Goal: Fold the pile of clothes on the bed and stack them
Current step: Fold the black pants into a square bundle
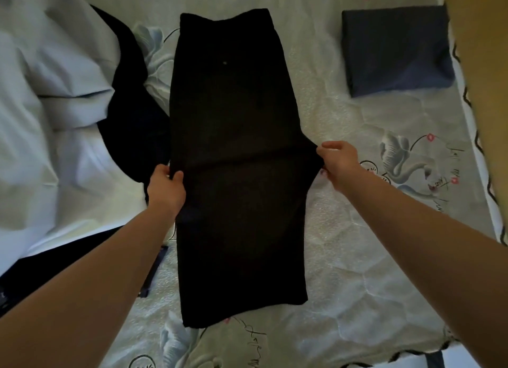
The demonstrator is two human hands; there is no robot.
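A long black garment (233,115) lies stretched lengthwise down the middle of the bed, folded into a narrow strip. My left hand (165,187) pinches its left edge about halfway along. My right hand (339,161) pinches the right edge at the same height, so the cloth is raised in a slight ridge between them. A folded dark blue garment (395,49) lies flat at the far right of the bed. More dark clothing (129,115) lies crumpled to the left of the black garment.
A pale blue sheet or garment (46,98) is bunched up on the left side. The quilted bed cover (371,271) has a flower print. A wooden bed side (483,79) runs along the right. Dark fabric (68,260) shows at the lower left.
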